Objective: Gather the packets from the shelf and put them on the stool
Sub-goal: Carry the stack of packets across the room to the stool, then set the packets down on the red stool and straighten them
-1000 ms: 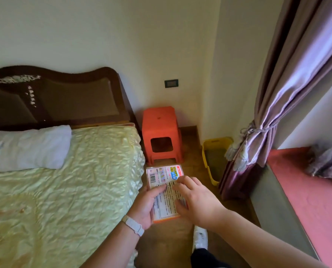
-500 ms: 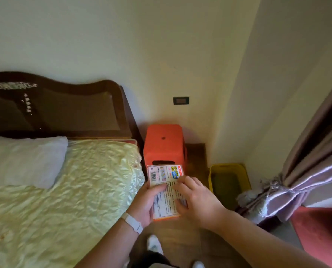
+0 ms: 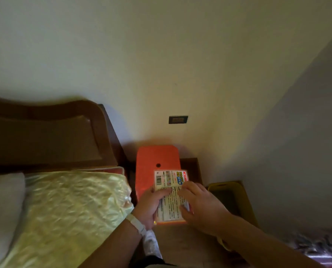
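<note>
I hold a flat stack of packets [image 3: 170,192], white printed back up with a barcode and an orange edge, between both hands. My left hand [image 3: 149,205] grips its left edge, thumb on top. My right hand [image 3: 199,206] clasps the right edge, fingers spread over the print. The stack hovers over the near part of the orange plastic stool [image 3: 151,159], which stands against the wall beside the bed. How many packets are in the stack is not visible. The shelf is out of view.
A bed with a pale yellow cover [image 3: 68,209], a white pillow [image 3: 0,209] and a dark wooden headboard [image 3: 45,136] fills the left. A yellow bin [image 3: 240,192] sits on the floor right of the stool. A wall socket [image 3: 178,119] is above it.
I have stepped closer to the stool; it now lies just under the packets. The curtain and red ledge have slid out of view to the right. My grip on the packets is unchanged.
</note>
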{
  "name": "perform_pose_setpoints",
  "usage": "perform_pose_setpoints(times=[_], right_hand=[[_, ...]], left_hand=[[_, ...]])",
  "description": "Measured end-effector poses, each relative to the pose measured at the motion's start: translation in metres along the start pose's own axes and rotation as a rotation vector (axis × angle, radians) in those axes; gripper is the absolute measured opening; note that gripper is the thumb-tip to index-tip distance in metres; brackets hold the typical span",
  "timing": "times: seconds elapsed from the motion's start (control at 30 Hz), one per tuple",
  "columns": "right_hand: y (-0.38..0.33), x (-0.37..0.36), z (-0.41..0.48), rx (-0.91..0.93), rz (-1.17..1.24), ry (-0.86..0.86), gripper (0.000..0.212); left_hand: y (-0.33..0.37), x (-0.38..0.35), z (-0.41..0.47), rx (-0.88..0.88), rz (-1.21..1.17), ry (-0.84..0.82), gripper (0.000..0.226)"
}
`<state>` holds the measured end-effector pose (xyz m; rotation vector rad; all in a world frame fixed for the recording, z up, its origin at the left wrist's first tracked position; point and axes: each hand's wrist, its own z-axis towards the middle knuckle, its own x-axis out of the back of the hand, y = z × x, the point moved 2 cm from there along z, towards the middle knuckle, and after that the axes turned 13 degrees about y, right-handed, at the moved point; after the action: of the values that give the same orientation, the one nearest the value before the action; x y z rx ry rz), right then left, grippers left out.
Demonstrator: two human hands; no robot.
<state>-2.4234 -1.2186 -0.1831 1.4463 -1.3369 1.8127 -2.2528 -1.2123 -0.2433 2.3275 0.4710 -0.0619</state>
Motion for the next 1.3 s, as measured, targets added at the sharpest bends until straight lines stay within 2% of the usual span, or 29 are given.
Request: perform_pose_setpoints(times=[0.17, 0.4, 0.6, 0.73, 0.93, 1.13, 1.3], right_hand=[[-0.004, 0.008, 0.076, -0.038, 0.006, 0.042, 0.044], [0.020, -0.003, 0.127, -0.051, 0.031, 0.013, 0.041], [0.046, -0.027, 0.164, 0.039, 0.143, 0.014, 0.040], [0.063, -0.033, 0.195, 0.101, 0.235, -0.043, 0.044], [0.104, -0.039, 0.239, 0.142, 0.327, -0.100, 0.043], [0.128, -0.057, 0.265, -0.032, 0.450, -0.176, 0.037], [0.138, -0.084, 0.275, -0.395, 0.734, -0.249, 0.031]], left_hand=[[0.066, 0.008, 0.046, 0.023, -0.010, -0.053, 0.021], [0.090, 0.006, 0.096, 0.095, -0.015, -0.062, 0.026], [0.087, 0.009, 0.125, 0.105, -0.056, 0.072, 0.035], [0.102, 0.004, 0.134, 0.047, -0.074, 0.181, 0.027], [0.109, -0.014, 0.167, 0.030, -0.136, 0.314, 0.030], [0.103, -0.013, 0.205, 0.091, -0.146, 0.371, 0.038], [0.103, -0.006, 0.243, 0.124, -0.092, 0.287, 0.033]])
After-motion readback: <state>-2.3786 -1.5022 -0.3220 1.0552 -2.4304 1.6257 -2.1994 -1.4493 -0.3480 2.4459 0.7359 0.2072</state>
